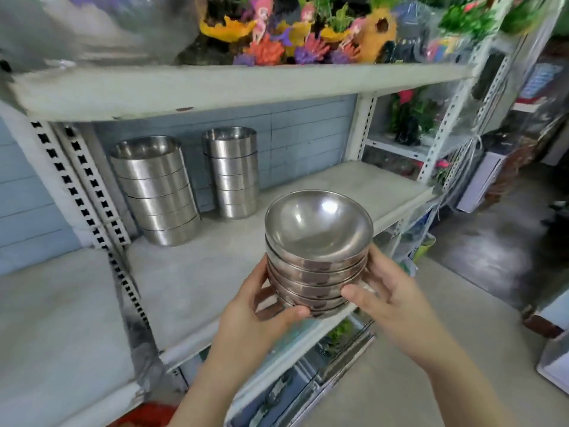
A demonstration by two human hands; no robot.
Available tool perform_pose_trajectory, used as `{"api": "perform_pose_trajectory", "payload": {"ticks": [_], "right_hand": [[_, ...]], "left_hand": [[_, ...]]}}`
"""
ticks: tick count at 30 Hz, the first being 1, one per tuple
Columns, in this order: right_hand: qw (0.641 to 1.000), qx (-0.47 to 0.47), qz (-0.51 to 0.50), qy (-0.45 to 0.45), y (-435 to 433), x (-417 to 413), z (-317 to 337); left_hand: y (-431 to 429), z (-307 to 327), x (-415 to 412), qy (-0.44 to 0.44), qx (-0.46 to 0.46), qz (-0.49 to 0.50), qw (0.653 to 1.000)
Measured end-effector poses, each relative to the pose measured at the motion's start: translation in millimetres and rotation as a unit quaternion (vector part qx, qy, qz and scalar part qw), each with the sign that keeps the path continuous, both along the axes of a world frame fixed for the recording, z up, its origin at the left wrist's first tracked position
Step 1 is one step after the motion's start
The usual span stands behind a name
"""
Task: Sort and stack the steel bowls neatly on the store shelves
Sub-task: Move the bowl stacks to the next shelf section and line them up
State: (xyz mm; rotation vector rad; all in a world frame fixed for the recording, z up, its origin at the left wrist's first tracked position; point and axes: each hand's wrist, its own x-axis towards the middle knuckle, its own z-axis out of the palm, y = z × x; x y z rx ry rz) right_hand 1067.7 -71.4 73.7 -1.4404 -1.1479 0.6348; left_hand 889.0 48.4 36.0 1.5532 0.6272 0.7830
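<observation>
Hands (326, 306) cupping nested steel bowls (317, 257)

The held stack of bowls (317, 260) is polished steel — the top one's inside shines mirror-bright, its outer walls faintly brushed. Toward the rear edge of the middle shelf (215, 272), two stacks of straight-walled steel bowls (155, 189) (234, 172) show a satin, brushed sheen. The shelf board itself looks matt, pale and a little rough — its uprights (89, 192) are painted perforated metal. Above, glossy coloured plastic ornaments (295, 35).
</observation>
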Motion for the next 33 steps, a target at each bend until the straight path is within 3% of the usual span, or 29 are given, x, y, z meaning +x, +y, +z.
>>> {"api": "perform_pose_trajectory", "payload": {"ticks": [13,33], "right_hand": [[0.988,-0.052,0.145,0.023,108,145,-24],[0.966,-0.087,0.241,0.04,265,260,-82]], "left_hand": [[63,-12,116,0.044,-0.006,0.097,0.994],[161,-54,218,0.102,-0.018,0.223,0.969]]}}
